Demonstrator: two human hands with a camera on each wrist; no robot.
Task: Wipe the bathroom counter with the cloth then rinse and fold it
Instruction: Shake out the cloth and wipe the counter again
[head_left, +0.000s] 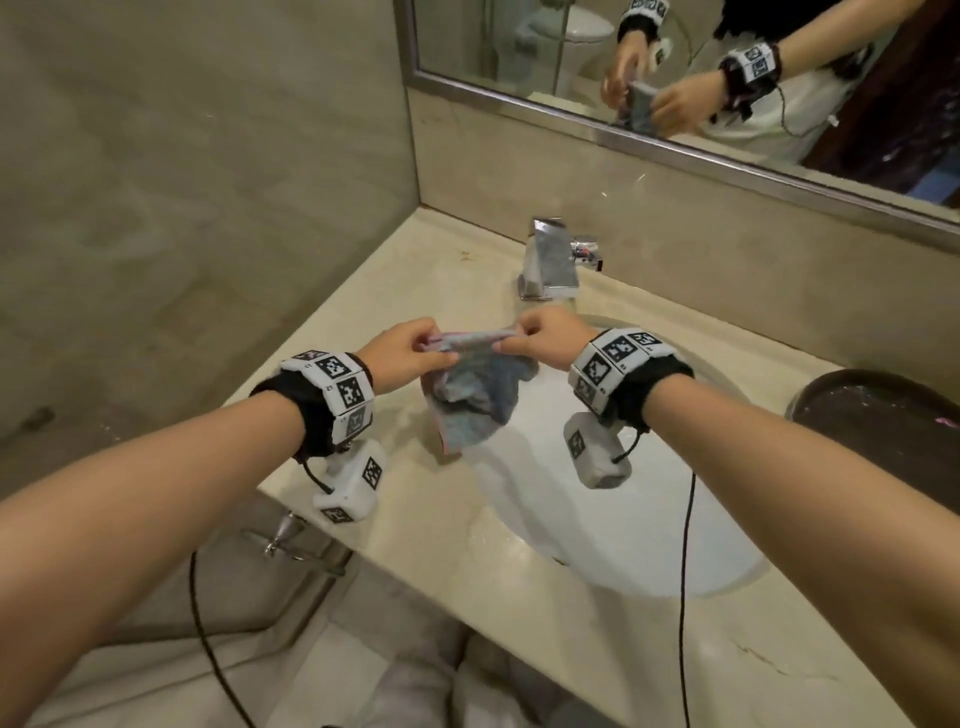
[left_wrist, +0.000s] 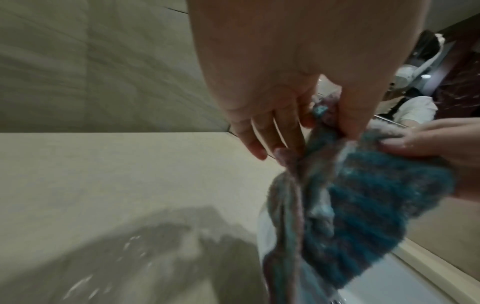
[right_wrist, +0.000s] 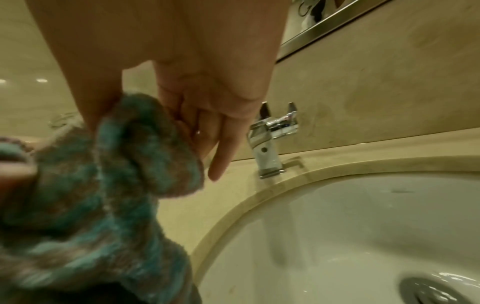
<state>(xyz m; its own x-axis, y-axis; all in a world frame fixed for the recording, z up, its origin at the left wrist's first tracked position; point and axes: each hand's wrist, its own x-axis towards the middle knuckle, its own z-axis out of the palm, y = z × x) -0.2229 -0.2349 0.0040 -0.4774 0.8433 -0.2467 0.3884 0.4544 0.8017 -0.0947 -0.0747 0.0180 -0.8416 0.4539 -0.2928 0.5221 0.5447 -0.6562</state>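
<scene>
A blue, grey and pink striped cloth (head_left: 470, 392) hangs bunched over the left rim of the white sink (head_left: 623, 530). My left hand (head_left: 410, 345) pinches its top edge on the left, and my right hand (head_left: 540, 332) pinches the same edge on the right. The left wrist view shows my thumb and fingers (left_wrist: 350, 117) clamping the cloth (left_wrist: 363, 216), with the right hand's fingers (left_wrist: 426, 142) beside them. In the right wrist view the cloth (right_wrist: 109, 185) folds over under my thumb (right_wrist: 98, 107). The beige counter (head_left: 363, 322) lies beneath.
A chrome tap (head_left: 548, 260) stands behind the sink, with no water seen running. A dark round dish (head_left: 883, 421) sits at the right. The mirror (head_left: 727, 62) spans the back wall and a tiled wall closes the left side. The drain (right_wrist: 439, 292) shows low in the basin.
</scene>
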